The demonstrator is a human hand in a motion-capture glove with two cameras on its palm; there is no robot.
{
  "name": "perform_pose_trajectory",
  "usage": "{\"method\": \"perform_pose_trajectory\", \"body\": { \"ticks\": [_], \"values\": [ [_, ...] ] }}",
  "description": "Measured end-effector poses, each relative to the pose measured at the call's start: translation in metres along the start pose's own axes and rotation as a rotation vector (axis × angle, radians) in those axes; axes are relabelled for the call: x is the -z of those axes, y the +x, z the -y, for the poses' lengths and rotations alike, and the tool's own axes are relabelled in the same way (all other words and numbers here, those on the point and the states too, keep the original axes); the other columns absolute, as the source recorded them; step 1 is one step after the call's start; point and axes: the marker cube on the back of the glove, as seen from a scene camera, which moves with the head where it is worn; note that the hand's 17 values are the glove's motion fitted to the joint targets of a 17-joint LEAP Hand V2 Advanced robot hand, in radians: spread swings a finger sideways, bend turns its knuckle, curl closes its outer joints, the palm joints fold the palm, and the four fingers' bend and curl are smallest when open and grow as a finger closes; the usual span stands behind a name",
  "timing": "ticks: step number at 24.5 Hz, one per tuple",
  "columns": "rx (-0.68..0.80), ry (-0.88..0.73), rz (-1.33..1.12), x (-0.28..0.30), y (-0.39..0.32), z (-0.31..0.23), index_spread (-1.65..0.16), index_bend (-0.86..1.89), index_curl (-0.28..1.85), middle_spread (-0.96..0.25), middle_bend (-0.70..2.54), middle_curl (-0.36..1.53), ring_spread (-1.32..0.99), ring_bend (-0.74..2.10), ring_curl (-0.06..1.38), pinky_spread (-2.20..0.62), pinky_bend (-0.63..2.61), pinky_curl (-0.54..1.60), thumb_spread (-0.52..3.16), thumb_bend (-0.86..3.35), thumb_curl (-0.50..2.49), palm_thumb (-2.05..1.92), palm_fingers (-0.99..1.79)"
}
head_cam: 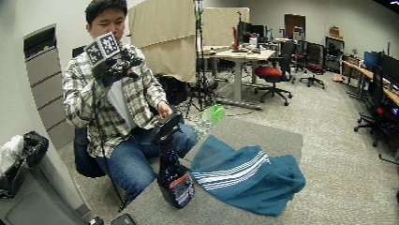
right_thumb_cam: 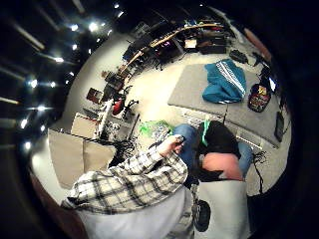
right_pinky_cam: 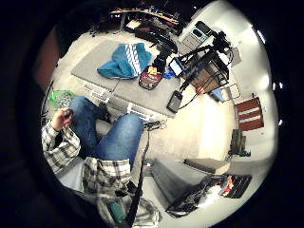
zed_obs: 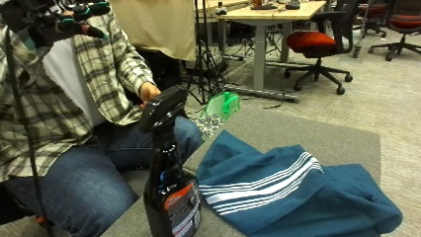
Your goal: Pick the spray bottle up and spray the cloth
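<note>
A grey table (zed_obs: 309, 133) stands in an office room with desks and red chairs. On it a dark spray bottle (zed_obs: 170, 197) stands upright at the near edge, just beside a crumpled teal cloth (zed_obs: 289, 192) with white stripes. The seated person's gloved right hand (zed_obs: 56, 22) is raised at chest height, well apart from both; whether its fingers are curled or straight cannot be told.
</note>
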Motion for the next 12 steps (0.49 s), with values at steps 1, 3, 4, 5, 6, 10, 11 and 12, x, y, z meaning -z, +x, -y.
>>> {"method": "perform_pose_trajectory", "body": {
  "ticks": [1,3,4,5,6,10,11,12],
  "values": [
    [0.001,0.002,0.001,0.0,0.0,-0.001,-0.14,0.22,0.06,0.0,0.18,0.04,0.08,0.25,0.04,0.09,0.34,0.05,0.37,0.34,0.12,0.51,0.29],
    [0.008,0.009,0.005,0.0,-0.002,-0.004,-0.18,0.22,0.1,0.0,0.18,0.06,0.1,0.26,0.07,0.11,0.36,0.08,0.49,0.35,0.15,0.55,0.28],
    [0.014,0.013,0.006,0.0,-0.003,-0.006,-0.19,0.21,0.11,0.0,0.18,0.07,0.11,0.26,0.08,0.12,0.37,0.09,0.55,0.36,0.16,0.56,0.27],
    [0.021,0.017,0.007,0.0,-0.004,-0.008,-0.2,0.21,0.12,0.0,0.18,0.08,0.12,0.26,0.09,0.13,0.38,0.1,0.6,0.36,0.18,0.57,0.27],
    [0.028,0.02,0.007,0.001,-0.004,-0.009,-0.21,0.21,0.14,0.0,0.18,0.09,0.13,0.26,0.09,0.14,0.38,0.1,0.64,0.36,0.19,0.58,0.27],
    [0.051,0.02,0.006,-0.001,-0.008,-0.01,-0.24,0.2,0.18,0.0,0.18,0.11,0.15,0.27,0.11,0.17,0.39,0.12,0.78,0.34,0.23,0.6,0.26],
    [0.057,0.016,0.006,-0.002,-0.01,-0.01,-0.25,0.19,0.18,0.0,0.18,0.12,0.15,0.27,0.12,0.17,0.39,0.13,0.81,0.34,0.24,0.61,0.25],
    [0.062,0.012,0.006,-0.003,-0.011,-0.01,-0.25,0.19,0.19,0.0,0.18,0.12,0.16,0.27,0.13,0.18,0.4,0.13,0.84,0.33,0.25,0.61,0.25]
  ]
}}
